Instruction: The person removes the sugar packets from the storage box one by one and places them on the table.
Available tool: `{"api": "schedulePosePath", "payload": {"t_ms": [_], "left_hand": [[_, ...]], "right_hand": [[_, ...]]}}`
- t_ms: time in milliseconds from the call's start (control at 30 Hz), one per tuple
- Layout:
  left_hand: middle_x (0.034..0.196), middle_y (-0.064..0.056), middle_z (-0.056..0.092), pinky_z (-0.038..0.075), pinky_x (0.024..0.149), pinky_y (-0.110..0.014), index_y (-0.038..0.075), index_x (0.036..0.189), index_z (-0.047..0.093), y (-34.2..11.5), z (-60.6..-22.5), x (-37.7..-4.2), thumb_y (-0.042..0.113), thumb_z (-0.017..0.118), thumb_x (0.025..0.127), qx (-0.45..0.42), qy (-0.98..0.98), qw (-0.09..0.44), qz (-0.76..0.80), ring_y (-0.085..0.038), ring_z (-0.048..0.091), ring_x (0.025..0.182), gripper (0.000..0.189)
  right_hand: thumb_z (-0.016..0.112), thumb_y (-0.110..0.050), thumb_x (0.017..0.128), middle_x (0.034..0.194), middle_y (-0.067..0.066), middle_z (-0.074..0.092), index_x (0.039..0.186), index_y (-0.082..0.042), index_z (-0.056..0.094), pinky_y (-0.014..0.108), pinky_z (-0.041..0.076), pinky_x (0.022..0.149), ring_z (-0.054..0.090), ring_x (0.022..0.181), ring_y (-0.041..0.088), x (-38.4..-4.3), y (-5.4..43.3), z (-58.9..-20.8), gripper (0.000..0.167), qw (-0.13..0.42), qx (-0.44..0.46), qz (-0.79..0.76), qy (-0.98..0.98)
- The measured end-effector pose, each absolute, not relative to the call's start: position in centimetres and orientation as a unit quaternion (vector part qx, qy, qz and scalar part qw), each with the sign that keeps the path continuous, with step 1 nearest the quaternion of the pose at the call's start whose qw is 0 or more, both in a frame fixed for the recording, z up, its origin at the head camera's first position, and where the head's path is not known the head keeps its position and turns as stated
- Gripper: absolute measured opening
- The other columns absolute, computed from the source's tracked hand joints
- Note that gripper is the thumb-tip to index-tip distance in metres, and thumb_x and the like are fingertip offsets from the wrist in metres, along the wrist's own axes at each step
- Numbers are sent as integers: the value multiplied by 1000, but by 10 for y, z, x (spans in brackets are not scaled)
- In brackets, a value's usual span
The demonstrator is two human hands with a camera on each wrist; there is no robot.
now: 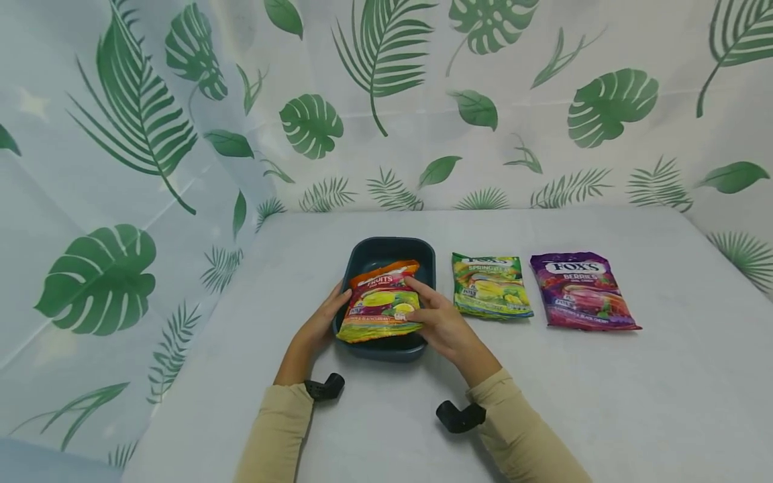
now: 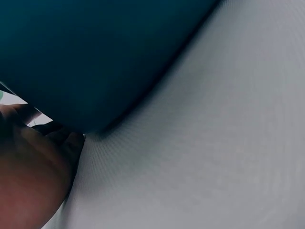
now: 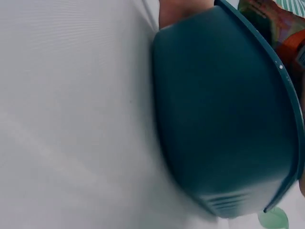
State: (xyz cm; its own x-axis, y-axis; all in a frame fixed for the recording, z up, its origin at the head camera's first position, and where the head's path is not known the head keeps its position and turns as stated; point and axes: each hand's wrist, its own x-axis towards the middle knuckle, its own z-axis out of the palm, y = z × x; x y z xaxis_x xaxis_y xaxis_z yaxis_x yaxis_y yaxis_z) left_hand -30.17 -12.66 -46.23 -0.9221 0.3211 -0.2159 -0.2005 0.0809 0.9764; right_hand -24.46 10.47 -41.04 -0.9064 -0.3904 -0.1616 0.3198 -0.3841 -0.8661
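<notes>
In the head view a dark teal plastic bin [image 1: 392, 243] sits on the table. My left hand [image 1: 317, 325] grips the bin's left side, its thumb near the rim; the left wrist view shows this hand [image 2: 38, 167] against the outer wall. A red and yellow FRUITS candy bag [image 1: 377, 310] lies tilted over the bin's opening. My right hand [image 1: 443, 325] holds that bag by its right side, fingers and thumb on the front. Behind it, an orange candy bag [image 1: 386, 267] shows only its upper edge, the rest hidden.
To the right of the bin lies a green SPRING TEA candy bag [image 1: 490, 287]. Farther right is a purple FOX'S BERRIES bag [image 1: 582, 292]. All stand on a white-covered table [image 1: 604, 402], with a leaf-printed curtain [image 1: 410, 154] along its back and left.
</notes>
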Motion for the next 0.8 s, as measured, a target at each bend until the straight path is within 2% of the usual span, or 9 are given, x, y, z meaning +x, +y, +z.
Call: {"api": "schedulePosePath", "payload": {"t_ms": [233, 367, 567, 800], "left_hand": [[154, -2, 6, 8, 112, -51, 28, 147, 11, -124, -458, -303, 47, 44, 91, 54, 716, 188, 670, -25, 8, 140, 68], [155, -3, 6, 8, 111, -52, 25, 148, 10, -124, -460, -304, 44, 42, 93, 59, 719, 195, 665, -27, 8, 140, 66], [155, -5, 1, 6, 111, -54, 24, 148, 8, -127, -462, -301, 48, 42, 91, 77, 725, 184, 660, -28, 1, 141, 70], [155, -8, -2, 7, 110, -56, 23, 148, 7, -127, -465, -300, 54, 43, 89, 89, 727, 173, 658, -32, 1, 141, 76]], "right_hand": [[37, 14, 85, 153, 7, 3, 147, -13, 18, 25, 44, 94, 16, 135, 30, -227, 125, -413, 70, 201, -55, -843, 496], [37, 13, 84, 153, 7, 2, 147, -12, 17, 23, 46, 91, 16, 134, 29, -215, 138, -414, 71, 194, -58, -851, 484], [39, 12, 84, 153, 7, -4, 148, -15, 13, 23, 44, 94, 15, 132, 27, -194, 158, -415, 73, 178, -77, -858, 476], [35, 11, 87, 149, 8, -11, 147, -19, 15, 23, 42, 96, 26, 124, 17, -178, 194, -414, 71, 141, -110, -861, 476]]}}
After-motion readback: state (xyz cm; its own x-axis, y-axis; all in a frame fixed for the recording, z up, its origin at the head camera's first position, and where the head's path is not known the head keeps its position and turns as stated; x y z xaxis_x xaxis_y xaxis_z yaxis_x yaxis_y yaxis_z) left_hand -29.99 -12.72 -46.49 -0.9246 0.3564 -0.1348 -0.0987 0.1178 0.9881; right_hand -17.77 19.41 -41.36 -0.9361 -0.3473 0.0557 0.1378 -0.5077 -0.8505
